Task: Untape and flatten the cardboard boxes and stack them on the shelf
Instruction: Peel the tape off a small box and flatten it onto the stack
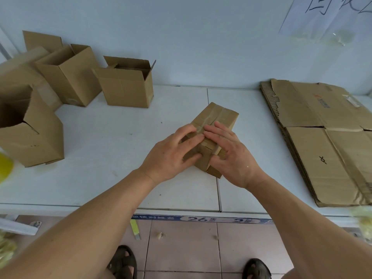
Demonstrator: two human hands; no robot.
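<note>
A small taped cardboard box (214, 125) lies on the white shelf top (124, 137), roughly at its middle, turned at an angle so one corner points toward the person. Clear tape runs along its top seam. Both hands are on its near end. The left hand (173, 156) grips the box's left side, fingers curled around the edge with the fingertips up at the tape seam and the thumb pressed to the side wall. The right hand (231, 156) lies over the top and right side, fingers spread slightly apart and flat on the cardboard, their tips meeting the left hand's at the seam.

To the right of the taped box, well apart, sits a stack of flattened boxes (326, 141) against the back wall. To its left, toward the back, stand two open boxes (126, 85) (70, 77) with flaps up, and nearer the front left a larger open box (30, 127) tilted on its side. Below the shelf edge, a yellow utility knife (134, 228) lies on the tiled floor (181, 248), beside the person's sandals (122, 262).
</note>
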